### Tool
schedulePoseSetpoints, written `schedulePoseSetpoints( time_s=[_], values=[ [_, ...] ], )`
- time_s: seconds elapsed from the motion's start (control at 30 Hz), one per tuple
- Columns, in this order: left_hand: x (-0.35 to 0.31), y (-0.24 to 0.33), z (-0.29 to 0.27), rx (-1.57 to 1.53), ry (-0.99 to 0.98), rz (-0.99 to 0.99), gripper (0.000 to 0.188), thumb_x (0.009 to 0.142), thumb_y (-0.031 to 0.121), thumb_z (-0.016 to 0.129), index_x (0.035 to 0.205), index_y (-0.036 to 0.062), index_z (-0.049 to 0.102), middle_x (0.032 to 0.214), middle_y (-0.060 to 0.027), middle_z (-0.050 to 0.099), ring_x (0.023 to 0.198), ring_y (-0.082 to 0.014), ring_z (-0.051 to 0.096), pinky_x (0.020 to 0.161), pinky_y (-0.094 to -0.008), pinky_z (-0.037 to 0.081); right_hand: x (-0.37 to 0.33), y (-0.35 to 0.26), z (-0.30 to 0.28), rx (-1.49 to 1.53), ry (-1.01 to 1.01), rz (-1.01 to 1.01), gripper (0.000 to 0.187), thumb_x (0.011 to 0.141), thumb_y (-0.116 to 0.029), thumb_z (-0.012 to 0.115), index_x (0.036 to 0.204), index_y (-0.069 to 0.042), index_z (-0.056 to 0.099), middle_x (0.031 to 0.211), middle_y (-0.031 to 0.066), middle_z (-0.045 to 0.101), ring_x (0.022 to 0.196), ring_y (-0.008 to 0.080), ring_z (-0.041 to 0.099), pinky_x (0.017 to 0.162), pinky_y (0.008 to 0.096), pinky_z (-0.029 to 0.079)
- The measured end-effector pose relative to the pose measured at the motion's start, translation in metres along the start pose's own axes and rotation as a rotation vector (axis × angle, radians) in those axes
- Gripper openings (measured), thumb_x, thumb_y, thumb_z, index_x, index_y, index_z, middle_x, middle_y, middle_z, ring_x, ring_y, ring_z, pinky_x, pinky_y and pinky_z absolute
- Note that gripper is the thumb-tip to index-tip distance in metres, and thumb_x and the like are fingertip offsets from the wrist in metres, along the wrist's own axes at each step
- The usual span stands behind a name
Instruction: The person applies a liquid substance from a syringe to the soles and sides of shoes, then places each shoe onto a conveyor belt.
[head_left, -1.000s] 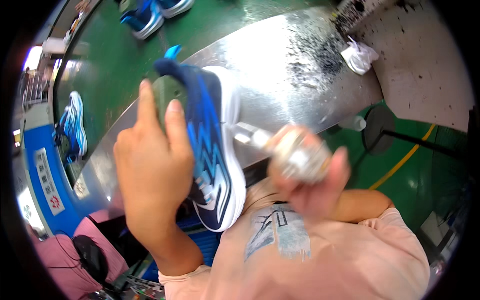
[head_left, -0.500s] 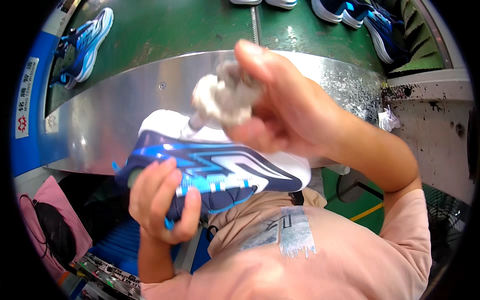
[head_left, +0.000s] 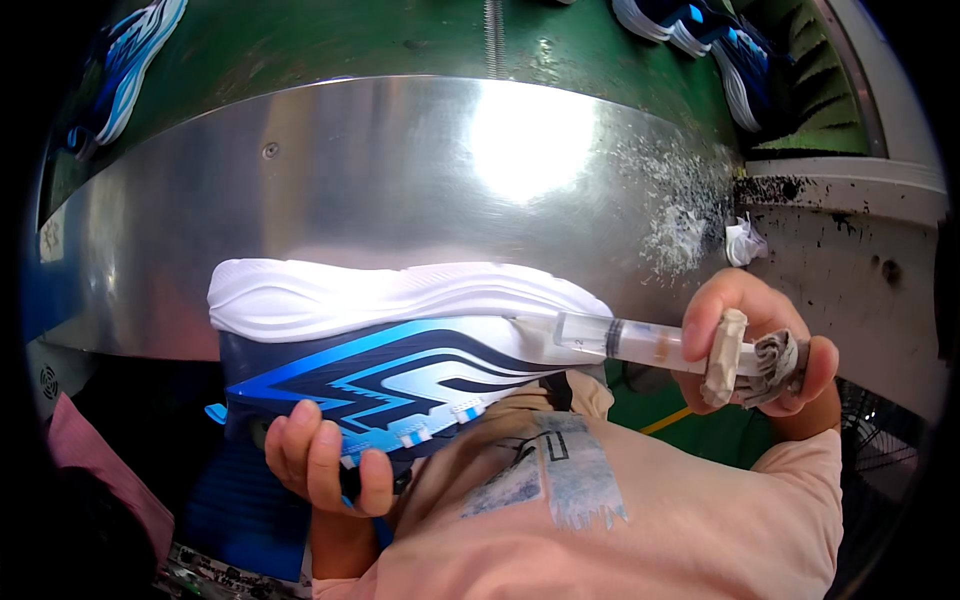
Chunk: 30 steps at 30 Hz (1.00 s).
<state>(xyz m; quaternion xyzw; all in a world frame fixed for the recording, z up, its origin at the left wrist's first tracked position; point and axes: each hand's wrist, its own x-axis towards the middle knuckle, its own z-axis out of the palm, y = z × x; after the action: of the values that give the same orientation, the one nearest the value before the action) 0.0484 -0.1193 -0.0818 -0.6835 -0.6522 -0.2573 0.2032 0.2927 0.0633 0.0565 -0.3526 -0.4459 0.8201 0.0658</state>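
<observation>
Head view: the shoe [head_left: 400, 340] is lying on its side mid-picture, sole edge facing twelve o'clock, heel pointing to nine and toe to three. The left hand [head_left: 322, 462], at seven o'clock, is gripping the upper near the heel, fingers curling over its lower edge. The right hand [head_left: 758, 303], toward four o'clock, is gripping a syringe [head_left: 640, 342] by its rear end, where a beige wrapping [head_left: 724, 357] and a grey crumpled wrap [head_left: 773, 368] are showing. The nozzle is pointing to nine o'clock, its tip meeting or just clearing the line between sole and upper near the toe; contact cannot be confirmed.

Progress, as judged: the work is appearing under way at the forefoot. Sole and upper are sitting together along the visible side, with no evident gap. The dark seal is standing partway along the barrel, suggesting unspent stroke; the fill cannot be read. No bead or residue is showing clearly on the seam, so the finished portion cannot be determined. The far side is remaining hidden and unverified.
</observation>
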Motion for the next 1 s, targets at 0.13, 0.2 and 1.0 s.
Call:
schedulePoseSetpoints(
  time_s=[0.13,0.2,1.0],
  values=[
    [0.009,-0.015,-0.004,0.036,-0.002,0.003,0.034,0.087,0.022,0.054,0.112,0.0139,0.034,0.113,-0.0142,0.043,0.099,-0.0327,0.053,0.082,-0.0483,0.043,-0.005,0.035,-0.004,0.044,0.043,-0.193,0.096,0.067,-0.074,0.05,0.112,0.01,0.039,0.08,0.0071,0.052,0.065,0.0087,0.049,0.054,0.0188,0.039],
    [0.016,-0.024,-0.006,0.051,-0.008,0.02,0.034,0.086,0.022,0.055,0.112,0.0104,0.036,0.113,-0.0158,0.046,0.097,-0.0345,0.054,0.081,-0.0491,0.045,-0.003,0.061,-0.007,0.206,0.04,-0.296,0.095,0.068,-0.075,0.045,0.113,0.008,0.037,0.074,0.0043,0.049,0.059,0.0071,0.043,0.05,0.0185,0.034],
    [0.185,-0.12,0.001,-0.505,-0.747,-0.181,0.06,0.041,0.013,0.082,0.094,-0.003,0.059,0.081,-0.0085,0.061,0.077,-0.0159,0.059,0.074,-0.0273,0.047,0.086,0.122,0.064,0.164,0.26,-0.795,0.084,0.074,-0.064,0.05,0.12,0.003,0.035,0.095,0.006,0.051,0.08,0.0092,0.05,0.068,0.0218,0.041]
  ],
)
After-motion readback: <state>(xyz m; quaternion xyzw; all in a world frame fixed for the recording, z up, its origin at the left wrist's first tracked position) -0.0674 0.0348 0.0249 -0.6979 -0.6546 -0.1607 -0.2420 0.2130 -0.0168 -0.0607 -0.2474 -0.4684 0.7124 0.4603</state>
